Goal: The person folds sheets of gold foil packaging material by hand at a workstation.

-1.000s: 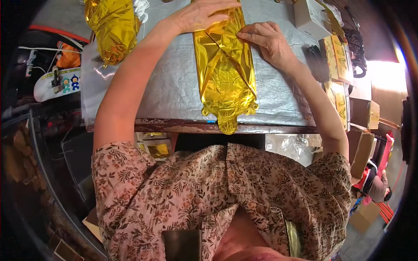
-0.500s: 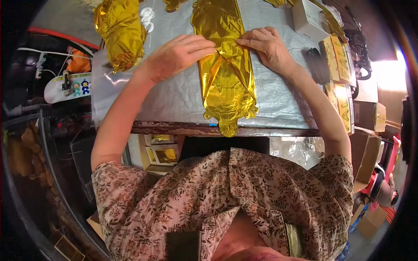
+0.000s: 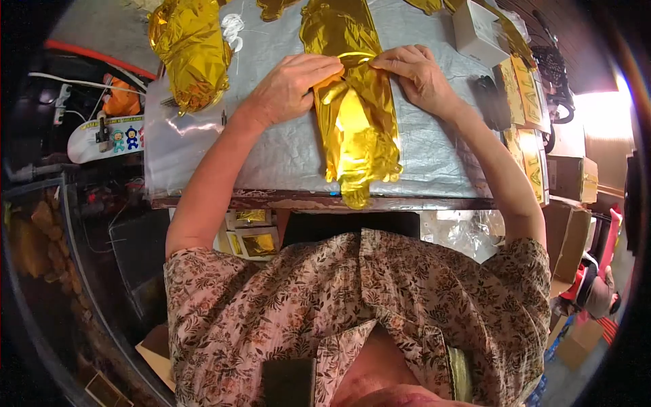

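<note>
A long gold foil piece [image 3: 356, 129] lies lengthwise on the grey-covered table [image 3: 271, 159], its scalloped lower end reaching over the front edge. My left hand [image 3: 291, 85] pinches the foil's left side with fingers pressed together. On the opposite side, my right hand [image 3: 413, 74] has thumb and forefinger closed on the foil's edge. A raised fold runs between the two hands, and the foil below it bulges and shines. The fingertips of both hands are partly hidden in the fold.
A crumpled gold foil bundle [image 3: 193, 57] and white string [image 3: 232, 30] lie at the back left. At the right stand a white box [image 3: 480, 34], a dark coil [image 3: 489, 102] and yellow printed boxes [image 3: 525, 95]. Foil packets [image 3: 259, 244] sit below the table edge.
My left hand has moved slightly right, further onto the foil. The fold between the hands has risen, and the lower part has narrowed and puffed up. My right hand has hardly moved.
</note>
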The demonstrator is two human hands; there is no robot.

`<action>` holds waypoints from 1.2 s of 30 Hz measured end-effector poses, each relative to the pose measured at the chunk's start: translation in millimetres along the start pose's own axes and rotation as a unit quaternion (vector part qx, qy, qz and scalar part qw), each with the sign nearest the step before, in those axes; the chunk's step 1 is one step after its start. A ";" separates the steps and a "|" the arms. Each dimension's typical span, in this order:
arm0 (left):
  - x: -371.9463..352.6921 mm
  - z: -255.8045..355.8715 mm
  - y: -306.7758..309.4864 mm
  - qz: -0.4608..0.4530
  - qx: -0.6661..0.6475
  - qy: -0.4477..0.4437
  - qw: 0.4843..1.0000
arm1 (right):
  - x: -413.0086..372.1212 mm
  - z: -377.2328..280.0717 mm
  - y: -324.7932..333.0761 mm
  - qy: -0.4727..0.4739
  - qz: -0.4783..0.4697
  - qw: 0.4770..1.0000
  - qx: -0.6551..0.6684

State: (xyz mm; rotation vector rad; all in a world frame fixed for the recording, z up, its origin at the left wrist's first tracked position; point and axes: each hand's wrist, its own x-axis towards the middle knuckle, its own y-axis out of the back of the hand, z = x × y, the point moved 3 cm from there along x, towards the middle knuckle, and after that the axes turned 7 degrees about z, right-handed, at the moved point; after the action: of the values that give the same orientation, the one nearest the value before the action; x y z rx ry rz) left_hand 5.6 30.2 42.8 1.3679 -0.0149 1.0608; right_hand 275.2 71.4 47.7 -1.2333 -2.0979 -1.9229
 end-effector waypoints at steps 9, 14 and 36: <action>0.5 -2.9 0.6 0.012 -0.065 0.015 0.998 | 1.7 9.7 4.4 -0.030 -0.031 0.999 0.032; 0.1 0.9 0.0 0.023 -0.040 0.042 0.998 | 1.8 10.3 7.1 -0.035 -0.032 0.998 0.039; -0.7 -35.9 1.2 0.098 -0.208 0.304 0.925 | 11.8 34.0 -24.5 -0.291 0.055 0.916 0.271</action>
State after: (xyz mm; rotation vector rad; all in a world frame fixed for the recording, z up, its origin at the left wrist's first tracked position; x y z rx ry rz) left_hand -15.4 57.8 33.4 0.6268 0.0776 1.5183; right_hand 269.1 108.5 25.8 -1.8537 -2.4818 -0.8611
